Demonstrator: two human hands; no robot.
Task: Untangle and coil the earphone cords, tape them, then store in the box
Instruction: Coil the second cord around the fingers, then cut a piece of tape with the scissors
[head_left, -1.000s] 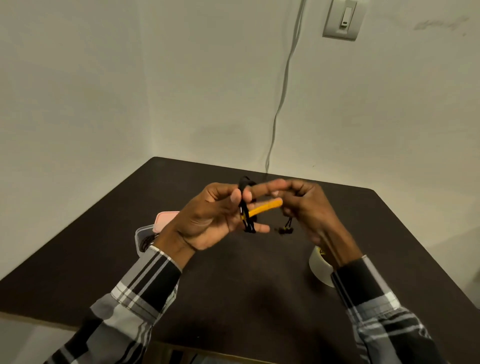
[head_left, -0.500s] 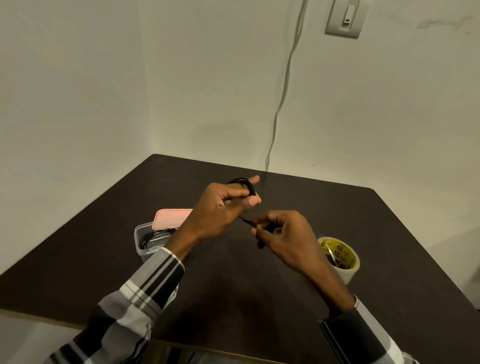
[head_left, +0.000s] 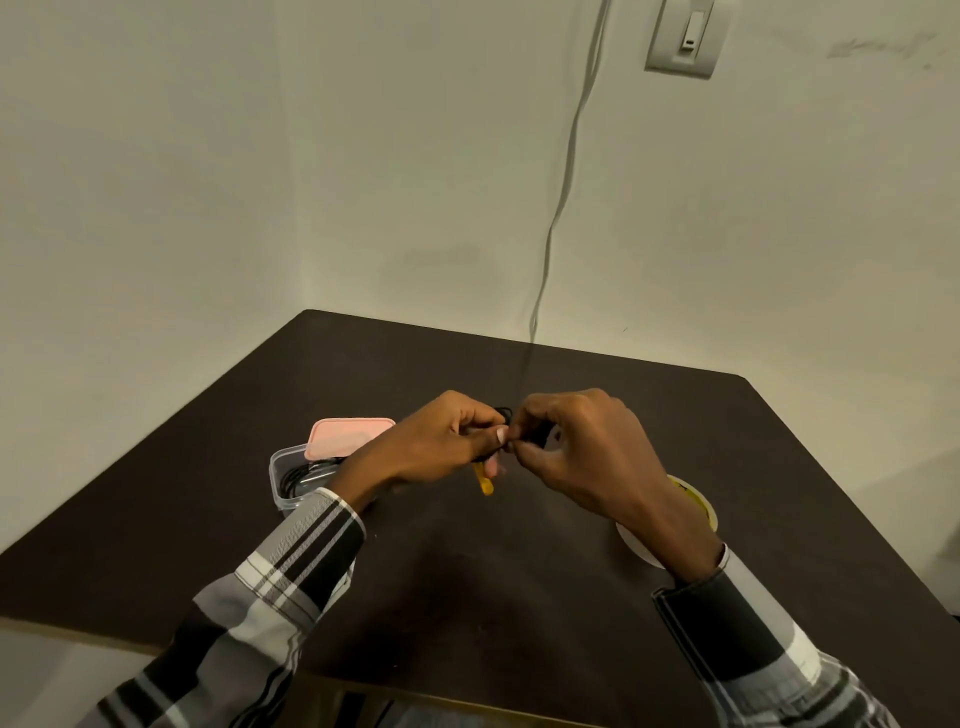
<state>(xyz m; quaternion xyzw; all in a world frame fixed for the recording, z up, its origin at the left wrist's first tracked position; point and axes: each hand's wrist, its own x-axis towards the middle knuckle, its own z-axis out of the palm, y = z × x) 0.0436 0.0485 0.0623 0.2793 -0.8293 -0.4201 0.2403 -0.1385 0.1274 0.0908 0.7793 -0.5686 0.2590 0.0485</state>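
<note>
Fingers (head_left: 500, 435) of both hands met above the middle of the table (head_left: 519, 597), pinched on a small black cord (head_left: 503, 414) coil.

Left hand (head_left: 441, 441): fingers curled shut around the coil, thumb tip pressed against the right hand's fingertips. A short yellow piece (head_left: 484, 482) hung below this grip; whether plug or tape could not be told.

Right hand (head_left: 582, 457): thumb and forefinger closed on the same cord, other fingers loosely bent. Most of the coil was hidden between the two hands; only a few black loops showed at the top.

Box (head_left: 291, 475): clear plastic, near the table's left edge, just beside the left wrist. Dark cords lay inside.

Lid (head_left: 345, 436): pink, resting askew across the box's far rim, leaving the near part uncovered.

Tape (head_left: 696, 509): pale roll with yellow print inside, lying flat toward the table's right edge, partly hidden behind the right wrist.

Sleeves (head_left: 291, 577): plaid, black, grey and white, on both forearms.

Wall (head_left: 260, 156): pale, meeting at a corner behind the table's far edge. Grey cable (head_left: 563, 187) ran down it to the table's far edge. Switch (head_left: 685, 39) mounted at upper right.
</note>
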